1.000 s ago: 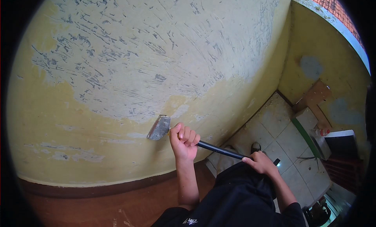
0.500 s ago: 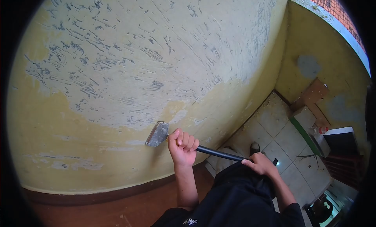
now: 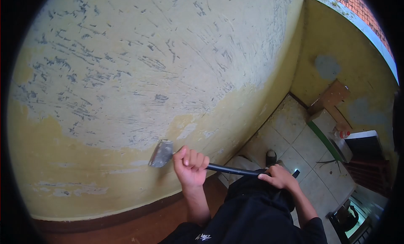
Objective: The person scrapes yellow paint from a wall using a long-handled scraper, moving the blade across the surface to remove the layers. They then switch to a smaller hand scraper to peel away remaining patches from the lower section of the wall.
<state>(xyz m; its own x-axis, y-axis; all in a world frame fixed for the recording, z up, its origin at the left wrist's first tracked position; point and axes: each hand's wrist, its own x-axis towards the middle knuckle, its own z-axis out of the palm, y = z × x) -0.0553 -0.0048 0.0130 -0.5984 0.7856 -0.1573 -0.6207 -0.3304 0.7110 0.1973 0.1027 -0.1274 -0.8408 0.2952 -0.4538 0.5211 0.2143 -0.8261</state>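
A scraper (image 3: 161, 154) with a wide grey metal blade and a long black handle lies across my front. Near the blade, my left hand (image 3: 191, 165) is wrapped round the handle. Lower down, my right hand (image 3: 278, 177) grips the same handle close to my waist, its end poking out beyond the fingers. The blade overlaps the yellow wall (image 3: 105, 168) just under the lower border of a large pale, stripped area (image 3: 139, 92) covered in dark gouges. Smaller pale scraped streaks (image 3: 71, 188) mark the yellow paint farther left.
A dark red-brown ledge (image 3: 109, 224) runs along the wall's foot. On the right is a tiled floor (image 3: 290, 126), with a cardboard piece (image 3: 332, 95), a clear bottle with a red cap (image 3: 344, 134) and a dark red slatted object (image 3: 370, 176) beyond it. A black kettle-like item (image 3: 348, 218) stands bottom right.
The view has tilted slightly, moving the wall down and left in it. The blade and my left hand sit a little lower and farther left in view; both hands keep their hold.
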